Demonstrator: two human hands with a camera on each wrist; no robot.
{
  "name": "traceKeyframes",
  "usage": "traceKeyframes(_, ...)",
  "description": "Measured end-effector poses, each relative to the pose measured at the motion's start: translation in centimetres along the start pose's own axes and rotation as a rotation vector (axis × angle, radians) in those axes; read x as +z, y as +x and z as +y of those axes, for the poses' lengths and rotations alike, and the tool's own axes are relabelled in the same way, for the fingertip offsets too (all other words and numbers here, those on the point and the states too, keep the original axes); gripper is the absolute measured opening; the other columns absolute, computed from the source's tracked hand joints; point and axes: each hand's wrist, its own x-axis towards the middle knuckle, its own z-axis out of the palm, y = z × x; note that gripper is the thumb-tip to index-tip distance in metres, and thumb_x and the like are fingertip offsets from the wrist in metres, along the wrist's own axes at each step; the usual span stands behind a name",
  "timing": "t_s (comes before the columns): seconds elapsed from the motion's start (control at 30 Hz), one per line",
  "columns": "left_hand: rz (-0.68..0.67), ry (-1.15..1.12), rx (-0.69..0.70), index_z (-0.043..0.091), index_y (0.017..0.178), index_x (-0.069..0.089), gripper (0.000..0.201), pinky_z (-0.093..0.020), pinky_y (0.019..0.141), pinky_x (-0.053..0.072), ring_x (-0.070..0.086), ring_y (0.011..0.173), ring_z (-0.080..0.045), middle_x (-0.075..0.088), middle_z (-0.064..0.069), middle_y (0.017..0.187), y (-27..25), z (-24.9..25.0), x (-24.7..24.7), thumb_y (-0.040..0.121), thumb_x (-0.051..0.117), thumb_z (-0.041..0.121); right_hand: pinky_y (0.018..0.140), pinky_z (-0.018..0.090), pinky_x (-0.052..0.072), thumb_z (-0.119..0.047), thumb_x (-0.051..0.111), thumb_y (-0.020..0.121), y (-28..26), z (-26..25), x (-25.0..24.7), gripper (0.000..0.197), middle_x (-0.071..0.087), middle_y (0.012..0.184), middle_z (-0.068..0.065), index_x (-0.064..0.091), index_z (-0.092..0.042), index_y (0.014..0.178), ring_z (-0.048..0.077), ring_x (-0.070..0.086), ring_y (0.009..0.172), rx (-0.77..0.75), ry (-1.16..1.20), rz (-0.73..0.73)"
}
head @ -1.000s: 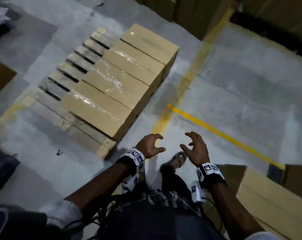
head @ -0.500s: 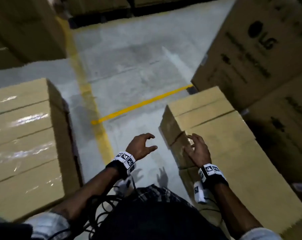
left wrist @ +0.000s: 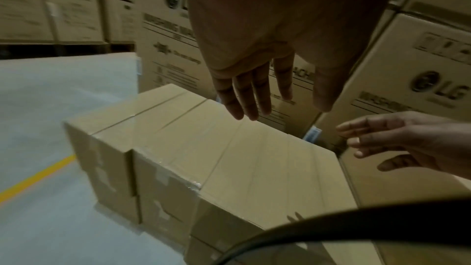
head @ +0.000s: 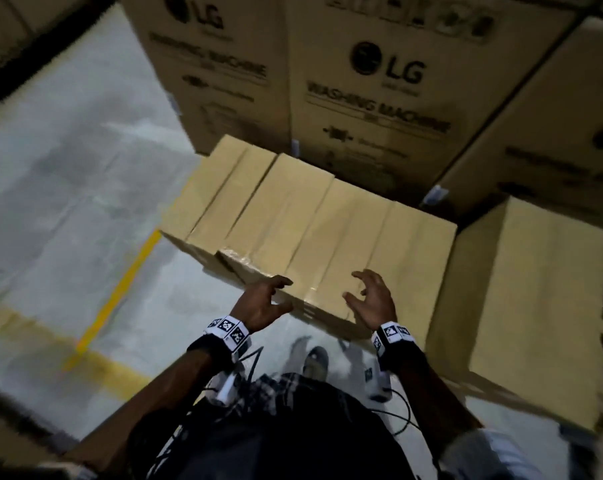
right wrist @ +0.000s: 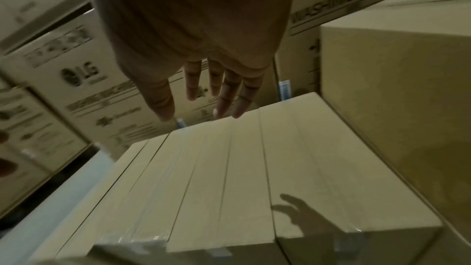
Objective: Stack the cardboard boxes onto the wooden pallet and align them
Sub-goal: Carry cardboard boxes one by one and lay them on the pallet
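A block of plain tan cardboard boxes point(head: 313, 230) stands side by side on the floor, also seen in the left wrist view point(left wrist: 229, 158) and the right wrist view point(right wrist: 229, 188). My left hand point(head: 265, 303) hovers at the near edge of the block, fingers spread and loosely bent, holding nothing. My right hand point(head: 371, 299) hovers above the box tops a little to the right, also empty, and its shadow falls on a box point(right wrist: 300, 215). Neither hand visibly touches cardboard. The wooden pallet is out of view.
Tall printed washing-machine cartons point(head: 369, 84) rise right behind the block. A larger plain carton point(head: 521, 306) stands to the right. Grey concrete floor point(head: 68, 202) with yellow lines point(head: 120, 292) lies to the left. My foot point(head: 315, 362) is below the hands.
The view has swung from the pallet with its row of boxes round to the block of boxes on the floor. Both empty hands have come up to its near edge.
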Motion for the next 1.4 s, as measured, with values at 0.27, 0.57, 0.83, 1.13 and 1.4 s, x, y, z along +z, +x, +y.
traceKeyframes(0.27, -0.289, 0.120, 0.222, 0.026, 0.140, 0.056, 0.056, -0.029, 0.088, 0.046, 0.064, 0.117, -0.022, 0.066, -0.002, 0.131, 6.0, 9.6, 6.7, 0.090, 0.079, 0.035, 0.081, 0.028, 0.047, -0.027, 0.077, 0.091, -5.6, 7.6, -6.8, 0.050, 0.046, 0.153, 0.002, 0.061, -0.022, 0.138, 0.022, 0.064, 0.102, 0.220, 0.195, 0.375)
traceKeyframes(0.57, -0.543, 0.282, 0.524, 0.029, 0.153, 0.041, 0.071, -0.032, 0.088, 0.048, 0.062, 0.120, -0.027, 0.060, -0.006, 0.141, 8.8, 19.1, 15.0, 0.092, 0.075, 0.044, 0.100, 0.049, 0.055, -0.017, 0.075, 0.093, -15.1, 13.8, -11.7, 0.050, 0.041, 0.155, 0.006, 0.059, -0.018, 0.140, 0.026, 0.065, 0.120, 0.387, 0.355, 0.702)
traceKeyframes(0.83, -0.685, 0.487, 0.621, 0.029, 0.158, 0.028, 0.081, -0.036, 0.095, 0.047, 0.058, 0.127, -0.036, 0.056, -0.014, 0.145, 8.7, 23.9, 21.7, 0.093, 0.074, 0.042, 0.098, 0.029, 0.047, -0.016, 0.075, 0.094, -21.0, 18.4, -15.4, 0.052, 0.040, 0.156, 0.009, 0.057, -0.017, 0.142, 0.013, 0.061, 0.114, 0.519, 0.348, 0.821)
traceKeyframes(1.13, -0.504, 0.453, 0.433, 0.024, 0.159, 0.026, 0.089, -0.036, 0.092, 0.047, 0.062, 0.118, -0.035, 0.064, -0.016, 0.134, 8.2, 29.1, 31.9, 0.089, 0.079, 0.038, 0.112, 0.041, 0.042, -0.025, 0.075, 0.094, -23.9, 29.8, -22.6, 0.058, 0.036, 0.160, 0.007, 0.052, -0.022, 0.147, 0.027, 0.050, 0.136, 0.474, 0.226, 0.632)
traceKeyframes(1.4, -0.221, 0.475, 0.213, 0.031, 0.160, 0.025, 0.098, -0.056, 0.099, 0.051, 0.055, 0.124, -0.043, 0.046, -0.017, 0.147, 6.1, 30.5, 38.4, 0.081, 0.075, 0.061, 0.111, 0.046, 0.038, -0.033, 0.071, 0.095, -26.1, 38.3, -28.9, 0.065, 0.035, 0.162, 0.008, 0.044, -0.021, 0.153, 0.036, 0.036, 0.143, 0.442, 0.070, 0.446)
